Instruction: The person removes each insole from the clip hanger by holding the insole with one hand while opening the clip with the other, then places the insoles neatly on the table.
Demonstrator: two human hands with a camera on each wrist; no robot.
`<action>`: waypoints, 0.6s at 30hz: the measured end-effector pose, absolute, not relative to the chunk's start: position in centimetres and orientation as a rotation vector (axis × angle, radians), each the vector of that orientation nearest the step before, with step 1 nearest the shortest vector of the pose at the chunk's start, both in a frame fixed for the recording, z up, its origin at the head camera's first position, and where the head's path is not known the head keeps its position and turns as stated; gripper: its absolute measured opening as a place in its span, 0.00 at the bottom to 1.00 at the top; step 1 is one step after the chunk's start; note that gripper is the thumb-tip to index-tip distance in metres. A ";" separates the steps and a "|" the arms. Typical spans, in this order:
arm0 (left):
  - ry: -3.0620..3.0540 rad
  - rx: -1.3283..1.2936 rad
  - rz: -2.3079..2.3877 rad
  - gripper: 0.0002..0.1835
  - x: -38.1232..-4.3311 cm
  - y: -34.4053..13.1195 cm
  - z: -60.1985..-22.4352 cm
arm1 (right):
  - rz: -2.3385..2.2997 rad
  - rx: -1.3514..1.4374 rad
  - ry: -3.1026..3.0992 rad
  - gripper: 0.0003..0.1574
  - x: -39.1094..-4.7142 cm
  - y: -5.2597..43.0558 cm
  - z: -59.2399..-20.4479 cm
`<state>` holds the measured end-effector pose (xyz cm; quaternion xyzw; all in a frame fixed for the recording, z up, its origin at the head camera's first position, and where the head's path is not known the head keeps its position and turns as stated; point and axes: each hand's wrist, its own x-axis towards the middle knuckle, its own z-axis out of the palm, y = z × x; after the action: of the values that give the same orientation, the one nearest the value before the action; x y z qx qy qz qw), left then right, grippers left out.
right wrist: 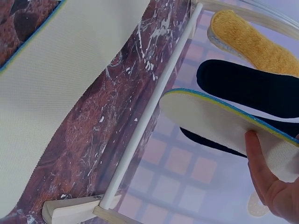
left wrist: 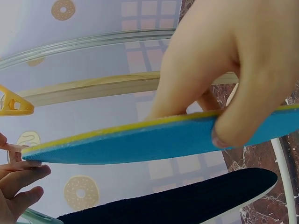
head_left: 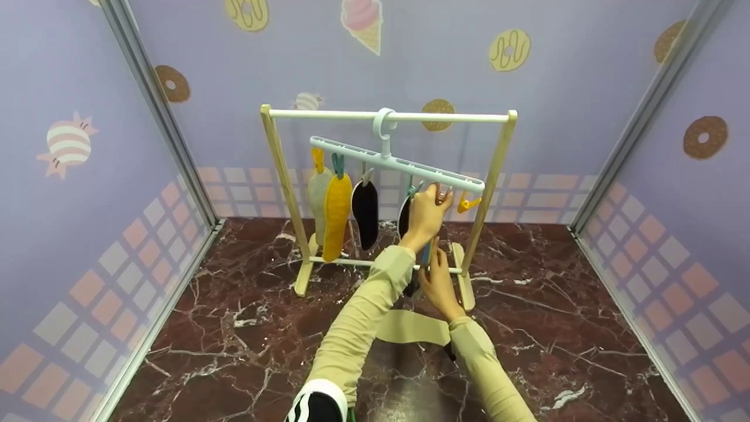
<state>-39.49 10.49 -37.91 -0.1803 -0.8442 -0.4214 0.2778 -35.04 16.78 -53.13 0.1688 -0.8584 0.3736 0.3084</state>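
My left hand (head_left: pixel 426 214) pinches a pinkish clothespin (left wrist: pixel 15 154) under the right part of the white hanger (head_left: pixel 410 166). Lower down, my right hand (head_left: pixel 439 284) grips an insole (left wrist: pixel 126 144), thumb on its blue face and fingers on the other side. That insole has a yellow edge and a whitish face, visible in the right wrist view. Its narrow end meets the clothespin; whether the jaws have closed on it I cannot tell. Just left of my left hand a dark insole (left wrist: pixel 187 200) hangs from a teal clothespin (head_left: pixel 412 189).
A yellow clothespin (head_left: pixel 467 204) dangles at the hanger's right end. Grey (head_left: pixel 317 199), yellow (head_left: pixel 336 217) and black (head_left: pixel 365 214) insoles hang on the left. The wooden rack (head_left: pixel 495 170) stands on dark marbled flooring, where a cream insole (head_left: pixel 413 328) lies in front.
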 end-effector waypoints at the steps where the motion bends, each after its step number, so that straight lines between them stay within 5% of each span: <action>1: -2.265 -0.481 -1.132 0.15 -39.5 10.5 -37.9 | 0.994 0.444 -2.269 0.48 -35.0 16.8 -53.1; 18: -2.264 -0.450 -1.190 0.12 -39.5 10.6 -37.9 | 1.034 0.432 -2.314 0.48 -34.6 16.7 -53.8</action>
<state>-39.51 10.55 -37.95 -0.1668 -0.8396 -0.4414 0.2690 -34.61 16.69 -53.82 0.1613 -0.8637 0.3860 0.2812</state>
